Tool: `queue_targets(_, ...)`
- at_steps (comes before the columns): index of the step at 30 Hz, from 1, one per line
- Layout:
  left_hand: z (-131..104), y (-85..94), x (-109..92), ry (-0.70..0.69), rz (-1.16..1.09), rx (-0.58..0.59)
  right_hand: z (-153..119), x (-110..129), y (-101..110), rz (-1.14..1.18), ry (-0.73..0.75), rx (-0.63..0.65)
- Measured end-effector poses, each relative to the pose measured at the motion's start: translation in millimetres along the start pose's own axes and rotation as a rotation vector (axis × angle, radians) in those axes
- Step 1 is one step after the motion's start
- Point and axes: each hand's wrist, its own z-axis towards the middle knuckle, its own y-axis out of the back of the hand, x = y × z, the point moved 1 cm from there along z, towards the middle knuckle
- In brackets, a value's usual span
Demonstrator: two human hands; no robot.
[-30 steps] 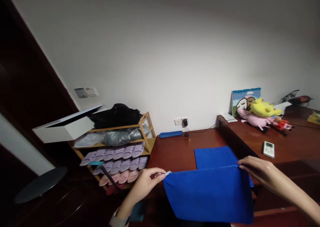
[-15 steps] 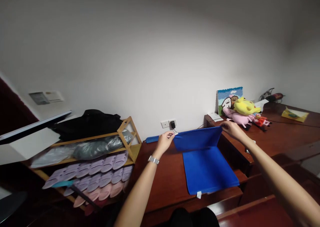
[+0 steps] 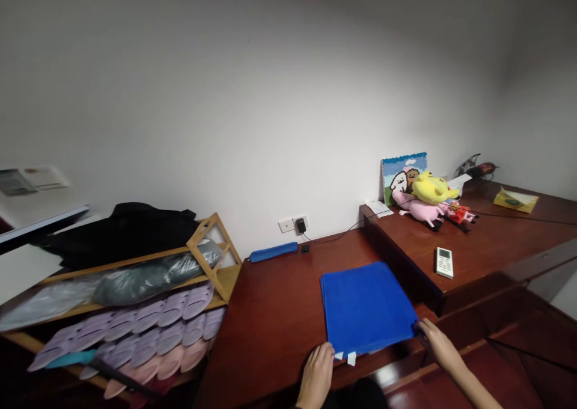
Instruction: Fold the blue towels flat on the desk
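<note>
A blue cloth [image 3: 367, 307] lies folded into a flat square on the lower wooden desk, with small white tags showing at its near edge. My left hand [image 3: 317, 370] is at the cloth's near left corner, fingers closed on the edge beside the tags. The near right corner is pinched by my right hand [image 3: 433, 335], its fingertips partly in shadow. The layers rest on each other, their edges nearly lined up.
A slim blue roll [image 3: 273, 252] lies along the wall below a socket with a black plug [image 3: 300, 225]. To the right, a raised desktop holds a remote control [image 3: 444, 263] and plush toys [image 3: 435, 189]. At left stands a wooden rack with slippers [image 3: 175, 308].
Both hands have come toward me, bringing the raised far half of the blue cloth down over the other half. The view has shifted slightly to the right.
</note>
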Motion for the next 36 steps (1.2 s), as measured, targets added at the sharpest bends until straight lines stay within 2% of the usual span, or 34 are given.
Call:
queue_targets(2, -13, -10.4, 2, -0.019, 0.030, -0.034, -5, -4, -9, 0.103, -0.016, 0.036)
queue_targets(4, -14, -10.6, 3, -0.051, 0.045, -0.059, 2, -5, -7, 0.170, -0.034, 0.056)
queue_targets(6, -4, -2.4, 4, -0.072, 0.048, -0.091, 18, -1, 4, 0.170, -0.033, 0.037)
queue_targets(8, 18, 14.4, 3, -0.080, 0.044, -0.148, 40, 7, 21, 0.160, 0.011, -0.008)
queue_targets(10, 51, 40.0, 1, -0.098, 0.035, -0.239, 70, 20, 45, 0.138, 0.072, -0.074)
queue_targets(13, 118, 90.0, -1, -0.121, -0.003, -0.428, 123, 49, 89, 0.105, 0.138, -0.161)
queue_targets(16, 184, 144.0, 1, -0.099, -0.017, -0.512, 172, 84, 141, 0.091, 0.220, -0.268)
queue_targets(18, 214, 180.9, -1, -0.097, -0.024, -0.562, 192, 107, 178, 0.093, 0.267, -0.339)
queue_targets(21, 232, 233.2, -16, -0.153, -0.056, -0.637, 199, 132, 226, 0.101, 0.303, -0.399)
queue_targets(24, 225, 267.2, -34, -0.198, -0.101, -0.656, 186, 140, 255, 0.093, 0.309, -0.420)
queue_targets(26, 215, 272.6, -40, -0.182, -0.135, -0.617, 175, 136, 261, 0.082, 0.298, -0.385)
queue_targets(28, 205, 264.3, -37, -0.140, -0.176, -0.549, 168, 125, 256, 0.078, 0.272, -0.299)
queue_targets(32, 198, 224.7, -15, -0.033, -0.269, -0.376, 172, 98, 222, 0.083, 0.202, -0.117)
queue_targets(36, 214, 189.7, 8, 0.047, -0.302, -0.282, 198, 79, 185, 0.052, 0.164, -0.035)
